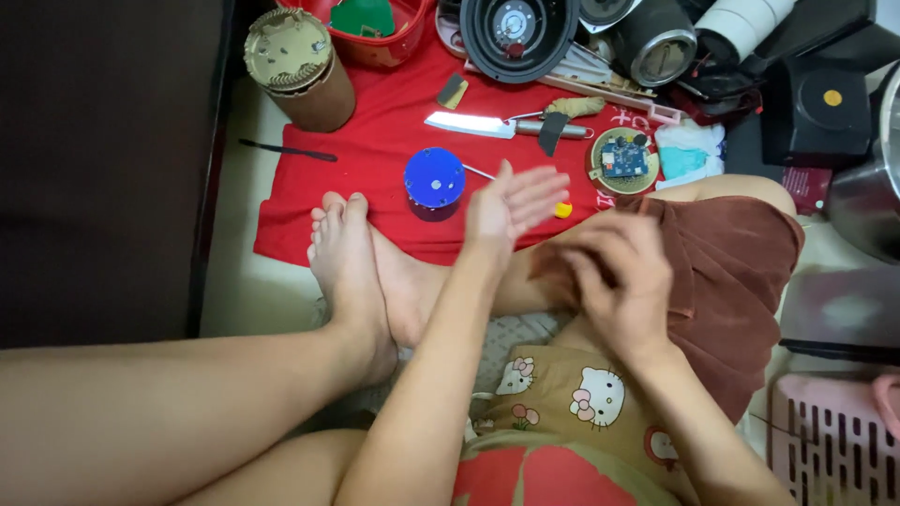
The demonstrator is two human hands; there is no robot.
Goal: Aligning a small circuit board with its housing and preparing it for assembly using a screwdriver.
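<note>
Red cloth [375, 159] bears a blue cylinder [434, 180] and knife [473, 124] beyond the left hand [506, 208], grip released; right hand [614, 276] blurred, cannot tell.

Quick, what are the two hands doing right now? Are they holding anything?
Left hand: open, fingers spread flat, holding nothing, raised above the red cloth.
Right hand: blurred, fingers curled downward; cannot tell if it holds anything.

A: How is the left hand [506, 208] posed?
B: Open and flat, fingers together, forearm stretched forward, holding nothing.
A: And the right hand [614, 276]?
B: Blurred, fingers loosely curled downward, resting against the bent right leg.
</note>
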